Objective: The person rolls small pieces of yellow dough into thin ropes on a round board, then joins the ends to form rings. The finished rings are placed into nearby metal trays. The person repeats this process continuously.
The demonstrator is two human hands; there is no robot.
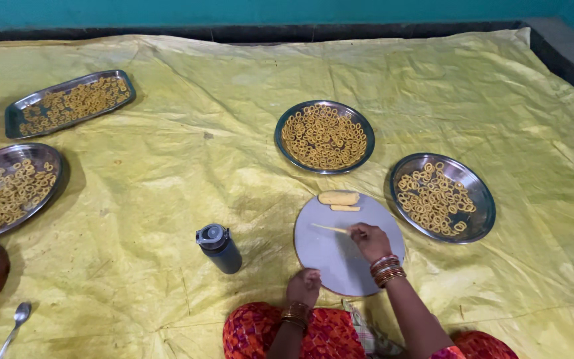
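I'm pinching thin dough strand [330,228] w/ right hand [369,240] fingers clamped; left hand [303,286] curled on round board [340,256]; strand prob snapping if tugged.

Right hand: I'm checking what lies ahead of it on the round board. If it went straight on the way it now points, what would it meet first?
The right hand points left and slightly away, along the thin yellow dough strand at its fingers. Past that, only bare round grey board, then probably yellow plastic sheet.

Right hand [369,239] forward — fingertips in a pinched grip; left hand [303,286] curled, low
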